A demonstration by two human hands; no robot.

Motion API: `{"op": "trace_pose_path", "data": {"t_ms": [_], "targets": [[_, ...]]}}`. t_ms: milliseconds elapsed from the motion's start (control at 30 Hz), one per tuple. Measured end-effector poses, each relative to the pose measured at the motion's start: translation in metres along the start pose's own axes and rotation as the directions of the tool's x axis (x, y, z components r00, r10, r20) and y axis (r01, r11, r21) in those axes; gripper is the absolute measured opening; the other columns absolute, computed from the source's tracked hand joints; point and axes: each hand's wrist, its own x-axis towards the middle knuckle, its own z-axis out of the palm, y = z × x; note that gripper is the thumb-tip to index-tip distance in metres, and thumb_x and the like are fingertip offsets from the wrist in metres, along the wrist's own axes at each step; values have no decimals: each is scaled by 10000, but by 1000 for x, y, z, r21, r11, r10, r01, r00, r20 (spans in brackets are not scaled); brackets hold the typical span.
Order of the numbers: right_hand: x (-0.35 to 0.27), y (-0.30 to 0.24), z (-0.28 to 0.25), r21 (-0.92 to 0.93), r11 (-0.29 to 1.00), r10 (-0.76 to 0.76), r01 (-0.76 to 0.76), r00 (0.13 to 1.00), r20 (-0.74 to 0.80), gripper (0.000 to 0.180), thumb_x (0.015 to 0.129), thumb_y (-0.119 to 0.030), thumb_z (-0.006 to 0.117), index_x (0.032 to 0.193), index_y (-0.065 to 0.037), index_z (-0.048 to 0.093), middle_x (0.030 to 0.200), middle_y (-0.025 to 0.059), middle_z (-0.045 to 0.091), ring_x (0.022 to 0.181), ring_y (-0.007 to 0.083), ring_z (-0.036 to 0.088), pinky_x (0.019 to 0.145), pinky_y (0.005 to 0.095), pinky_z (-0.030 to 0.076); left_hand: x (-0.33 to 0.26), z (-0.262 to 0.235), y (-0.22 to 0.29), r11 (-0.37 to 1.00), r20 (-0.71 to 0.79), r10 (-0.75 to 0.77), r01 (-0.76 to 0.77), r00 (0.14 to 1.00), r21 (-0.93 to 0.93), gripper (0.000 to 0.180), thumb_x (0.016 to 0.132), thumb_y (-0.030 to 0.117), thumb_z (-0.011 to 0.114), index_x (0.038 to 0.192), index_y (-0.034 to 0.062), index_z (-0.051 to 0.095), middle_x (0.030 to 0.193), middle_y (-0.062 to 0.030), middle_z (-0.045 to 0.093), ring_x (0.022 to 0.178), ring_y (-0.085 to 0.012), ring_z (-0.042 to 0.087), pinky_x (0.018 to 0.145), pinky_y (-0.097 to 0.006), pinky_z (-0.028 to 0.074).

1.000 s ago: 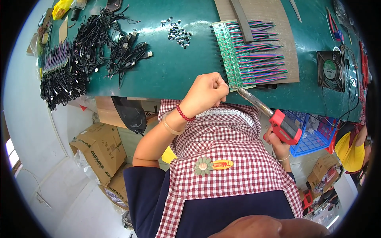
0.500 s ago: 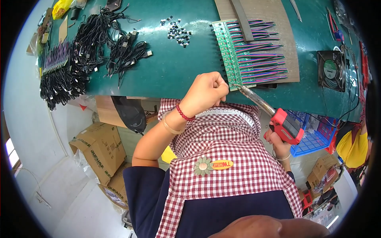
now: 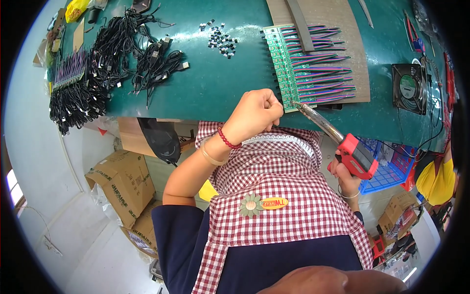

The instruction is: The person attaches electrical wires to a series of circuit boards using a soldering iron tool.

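Observation:
My right hand (image 3: 345, 177) is wrapped round the red and black grip of a soldering gun (image 3: 323, 123), whose long metal barrel slants up and left. Its tip is at the near end of a green circuit board panel (image 3: 282, 63); whether it touches cannot be made out. Beside that same end, my left hand (image 3: 258, 110) is closed with its fingers curled in, and what they pinch is hidden. Bundles of red, blue and black wires (image 3: 323, 71) run off the panel's right side. A flat grey bar (image 3: 299, 24) lies across its far part.
Small black-and-silver connectors (image 3: 221, 39) lie scattered left of the panel. Piles of black cables (image 3: 115, 49) cover the table's left. A brown board (image 3: 360, 59) lies under the wires. At right stands a square fan (image 3: 409, 88); a blue basket (image 3: 387, 174) is below the table edge.
The soldering gun and my right hand have shifted slightly right, its tip moving a little rightward along the panel's near end. My left hand has stayed almost still.

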Motion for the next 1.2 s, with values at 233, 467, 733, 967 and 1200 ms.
{"op": "trace_pose_path", "data": {"t_ms": [233,467,733,967,1200], "targets": [[6,0,5,17,1000,-21,21,1000,-1,343,816,-114,543,1117,33,467,570,60,466,468,114,387,488,261,340,0,-2,0,1000,-8,3,-3,1000,-12,116,762,84,537,697,-11,531,582,-71,594,434,-77,522,388,-214,411],[24,-20,23,240,958,-143,155,987,-66,341,804,-171,560,1053,31,446,538,47,435,439,116,374,428,257,333,-3,-4,2,999,5,35,-35,999,27,130,810,107,565,750,-3,528,615,-49,585,459,-57,510,410,-189,393],[38,-31,20,249,919,-281,304,951,-126,311,835,-158,504,1064,33,414,533,34,413,439,91,357,418,228,328,-17,-105,29,395,-375,737,92,562,914,267,716,121,664,951,30,579,954,-117,590,939,-284,553,772,-338,443],[44,-41,22,259,908,-306,330,943,-129,308,841,-168,502,1072,19,424,554,35,419,443,83,351,415,219,331,-23,-153,7,192,-385,713,365,586,911,634,668,444,693,1178,130,485,1185,-144,466,1123,-308,413,866,-532,316],[43,-40,26,273,889,-336,368,928,-160,302,852,-165,495,1083,18,429,561,37,420,445,86,353,414,219,332,-19,-113,-3,166,-359,708,351,608,922,415,777,282,626,1152,155,501,994,-66,522,910,-231,527,739,-369,403]]}}
